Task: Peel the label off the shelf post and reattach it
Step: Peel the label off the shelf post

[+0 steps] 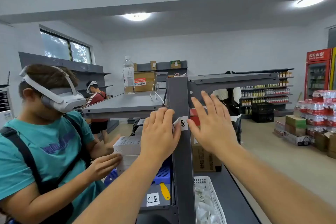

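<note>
Hands: two, left hand (160, 132) and right hand (211, 123). Label (182, 123): one, between their fingers. Shelf post (179, 96): one. Water bottle (128, 75): one. Other people: three (one close).

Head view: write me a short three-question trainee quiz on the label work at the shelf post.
1. True or false: the white label lies fully flat on the grey shelf post.
2. Which hand touches the label's lifted edge? A) left hand B) right hand C) neither
3. Fill in: a clear plastic ____ stands on the grey shelf behind the post.

Key
1. False: its left edge curls away from the post.
2. A: the left hand's fingers are at that edge; the right hand is spread open beside the post, its thumb near the label's right edge.
3. bottle
</note>
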A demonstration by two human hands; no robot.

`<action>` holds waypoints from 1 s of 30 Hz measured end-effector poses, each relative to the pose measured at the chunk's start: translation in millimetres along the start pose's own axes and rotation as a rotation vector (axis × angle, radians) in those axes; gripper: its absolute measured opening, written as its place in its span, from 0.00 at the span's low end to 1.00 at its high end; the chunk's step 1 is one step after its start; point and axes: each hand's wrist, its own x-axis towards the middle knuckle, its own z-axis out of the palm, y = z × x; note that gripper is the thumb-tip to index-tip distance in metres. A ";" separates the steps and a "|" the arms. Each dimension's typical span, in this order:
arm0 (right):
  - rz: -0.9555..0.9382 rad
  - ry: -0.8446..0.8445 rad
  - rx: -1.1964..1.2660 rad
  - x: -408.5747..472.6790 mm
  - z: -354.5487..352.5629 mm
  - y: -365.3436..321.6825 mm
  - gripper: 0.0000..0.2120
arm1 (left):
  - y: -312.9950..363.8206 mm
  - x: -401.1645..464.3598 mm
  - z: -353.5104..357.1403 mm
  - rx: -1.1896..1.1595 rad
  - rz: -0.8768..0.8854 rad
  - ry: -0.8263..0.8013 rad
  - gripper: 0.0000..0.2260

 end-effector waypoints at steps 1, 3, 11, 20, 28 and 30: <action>-0.011 -0.005 0.007 -0.1 0.5 -0.2 0.33 | -0.2 0.7 1.9 -0.011 0.022 0.003 0.15; -0.008 0.003 0.024 0.6 2.0 0.9 0.31 | 0.6 1.7 5.3 -0.029 0.026 0.012 0.12; -0.059 -0.035 0.043 0.3 8.2 3.1 0.30 | -1.0 5.4 18.4 -0.037 -0.013 0.017 0.06; -0.110 0.012 0.014 0.4 4.5 -1.6 0.28 | -0.4 2.4 18.2 -0.067 -0.013 0.027 0.06; -0.112 0.043 0.059 2.3 0.2 -2.8 0.23 | 3.7 -1.6 11.3 -0.080 -0.001 0.019 0.04; -0.115 0.052 0.059 2.3 -0.3 -2.7 0.22 | 3.9 -2.4 9.9 -0.083 -0.007 0.014 0.05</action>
